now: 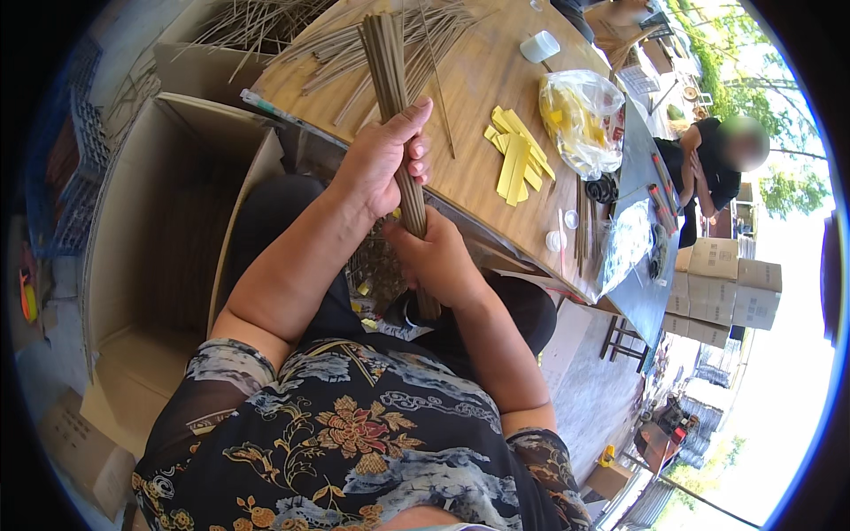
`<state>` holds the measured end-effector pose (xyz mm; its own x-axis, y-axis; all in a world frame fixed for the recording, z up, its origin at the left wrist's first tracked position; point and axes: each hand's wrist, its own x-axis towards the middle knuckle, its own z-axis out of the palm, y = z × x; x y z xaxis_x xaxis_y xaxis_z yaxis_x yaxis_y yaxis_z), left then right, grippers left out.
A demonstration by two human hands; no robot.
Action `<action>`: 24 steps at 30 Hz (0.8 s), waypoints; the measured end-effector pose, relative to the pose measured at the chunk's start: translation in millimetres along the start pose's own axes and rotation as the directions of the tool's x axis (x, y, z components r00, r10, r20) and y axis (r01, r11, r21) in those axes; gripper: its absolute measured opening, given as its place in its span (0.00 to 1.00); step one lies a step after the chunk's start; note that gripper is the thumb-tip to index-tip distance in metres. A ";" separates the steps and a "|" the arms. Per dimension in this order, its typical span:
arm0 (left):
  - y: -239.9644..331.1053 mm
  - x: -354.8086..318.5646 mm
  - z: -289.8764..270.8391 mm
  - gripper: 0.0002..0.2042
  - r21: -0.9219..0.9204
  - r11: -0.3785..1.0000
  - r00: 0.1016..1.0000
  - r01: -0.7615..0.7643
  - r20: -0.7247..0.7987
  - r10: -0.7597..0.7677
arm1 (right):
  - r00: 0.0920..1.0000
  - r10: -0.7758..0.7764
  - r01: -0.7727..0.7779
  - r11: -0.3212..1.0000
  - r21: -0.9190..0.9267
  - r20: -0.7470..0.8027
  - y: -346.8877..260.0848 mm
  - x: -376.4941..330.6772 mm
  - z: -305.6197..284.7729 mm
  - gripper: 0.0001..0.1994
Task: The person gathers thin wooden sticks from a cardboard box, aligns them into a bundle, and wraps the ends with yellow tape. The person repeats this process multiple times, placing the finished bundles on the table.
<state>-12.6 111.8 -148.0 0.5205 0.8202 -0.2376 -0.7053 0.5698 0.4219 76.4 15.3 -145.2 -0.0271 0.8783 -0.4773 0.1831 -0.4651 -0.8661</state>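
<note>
Head view: left hand [382, 159] wrapped round bundle of thin brown sticks [384, 66] at mid-length, grip clamped on it; right hand [438, 258] below, grip closed round lower part – bundle slightly tilted above person's lap, upper end over tabletop [474, 106]; on tabletop, loose sticks [338, 55] beyond bundle, yellow strips [513, 164] to right, clear plastic bag [580, 119] just beside strips – open cardboard box [124, 208] left of person
</note>
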 end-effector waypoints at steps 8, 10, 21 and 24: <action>0.5 0.6 -6.8 0.14 -0.022 0.997 0.997 0.070 0.035 -0.069 | 0.966 0.086 -0.161 0.939 0.305 0.245 -9.4 -10.7 -6.4 0.09; -0.2 -0.1 -5.1 0.14 0.052 0.998 0.997 0.047 -0.058 -0.044 | 0.980 0.093 -0.129 0.969 0.210 0.174 -7.4 -8.5 -2.9 0.09; -6.9 -1.2 -6.5 0.13 -0.045 0.993 0.977 0.114 0.184 -0.104 | 0.955 0.115 -0.216 0.902 0.373 0.275 -7.7 -13.0 -10.1 0.09; -3.4 -2.2 -2.5 0.16 -0.018 0.998 0.995 0.059 0.085 -0.057 | 0.993 -0.025 0.023 1.000 0.016 0.115 -8.4 -7.7 -17.1 0.08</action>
<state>-12.5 108.2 -151.1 0.5991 0.7788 -0.1861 -0.6818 0.6180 0.3915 91.8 14.4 -131.7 -0.1441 0.8711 -0.4695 0.1667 -0.4463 -0.8792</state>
